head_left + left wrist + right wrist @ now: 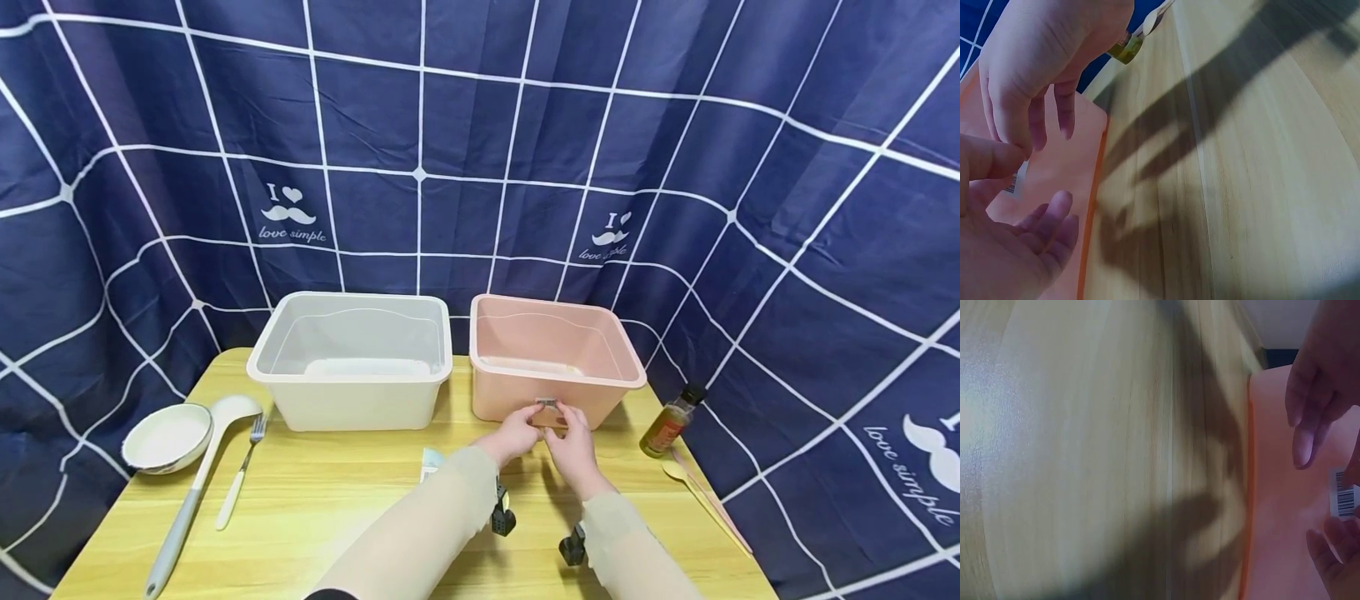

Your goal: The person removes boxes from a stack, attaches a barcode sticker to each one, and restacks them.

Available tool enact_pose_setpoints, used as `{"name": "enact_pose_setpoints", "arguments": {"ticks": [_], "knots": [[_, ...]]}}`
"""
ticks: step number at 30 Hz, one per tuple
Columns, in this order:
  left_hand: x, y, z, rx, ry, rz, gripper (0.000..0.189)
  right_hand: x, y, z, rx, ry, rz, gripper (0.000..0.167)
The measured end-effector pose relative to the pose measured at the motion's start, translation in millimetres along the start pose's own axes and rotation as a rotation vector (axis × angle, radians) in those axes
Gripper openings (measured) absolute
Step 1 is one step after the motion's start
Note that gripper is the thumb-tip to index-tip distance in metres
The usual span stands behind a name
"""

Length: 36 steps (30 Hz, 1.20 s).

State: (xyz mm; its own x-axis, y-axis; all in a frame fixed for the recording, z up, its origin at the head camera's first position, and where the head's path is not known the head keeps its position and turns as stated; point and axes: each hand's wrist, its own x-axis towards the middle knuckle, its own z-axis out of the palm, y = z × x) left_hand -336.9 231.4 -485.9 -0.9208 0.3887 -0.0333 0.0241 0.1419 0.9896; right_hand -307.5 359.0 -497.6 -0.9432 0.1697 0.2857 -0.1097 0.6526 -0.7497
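Observation:
A white barcode label [1342,495] lies against the front wall of the pink bin [558,385], low on its outer side. My left hand [519,432] pinches at the label's left end with thumb and forefinger. From the other side my right hand [573,442] pinches at its right end. In the left wrist view, the fingertips of the right hand [1047,56] and left hand [1016,250] meet close together over the label [1016,182], covering part of it. The other fingers of both hands hang loose in front of the wall.
Left of the pink bin stands a white bin [352,398]. A bowl [168,437], ladle [180,521] and fork [238,483] lie at the left. An oil bottle [667,425] and wooden spoon [701,500] sit right. A small packet [431,461] lies by the left sleeve.

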Motion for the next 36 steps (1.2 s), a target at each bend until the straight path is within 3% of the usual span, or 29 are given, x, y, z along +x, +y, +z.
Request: {"name": "enact_pose_setpoints", "arguments": {"ticks": [4, 12, 19, 26, 27, 32, 34, 36], "knots": [[1.3, -0.5, 1.6, -0.011, 0.02, -0.003, 0.068, -0.3, 1.7, -0.8, -0.004, 0.003, 0.002, 0.056], [4.8, -1.9, -0.4, 0.049, 0.06, 0.061, 0.061, 3.5, 2.8, -4.2, -0.025, 0.004, 0.038, 0.05], [9.2, -5.1, -2.0, 0.074, 0.041, 0.008, 0.061, 8.0, 6.2, -5.5, -0.018, -0.063, 0.078, 0.044], [11.6, 2.1, -7.7, 0.088, 0.083, 0.123, 0.052, 13.4, -0.8, -8.4, 0.083, -0.008, 0.024, 0.036], [11.5, 2.6, -8.9, 0.091, 0.084, 0.125, 0.051, 13.6, -1.7, -8.3, 0.081, -0.018, 0.016, 0.036], [6.2, -4.6, -16.4, 0.069, 0.016, 0.011, 0.055, 8.4, 0.9, -4.7, 0.082, -0.162, 0.085, 0.045], [3.1, -10.9, -20.8, 0.066, -0.008, -0.006, 0.053, 4.5, 2.3, -3.2, 0.095, -0.197, 0.126, 0.047], [-1.2, -16.2, -27.3, 0.091, -0.012, 0.026, 0.045, 0.8, 1.9, -2.3, 0.099, -0.2, 0.145, 0.047]]}}
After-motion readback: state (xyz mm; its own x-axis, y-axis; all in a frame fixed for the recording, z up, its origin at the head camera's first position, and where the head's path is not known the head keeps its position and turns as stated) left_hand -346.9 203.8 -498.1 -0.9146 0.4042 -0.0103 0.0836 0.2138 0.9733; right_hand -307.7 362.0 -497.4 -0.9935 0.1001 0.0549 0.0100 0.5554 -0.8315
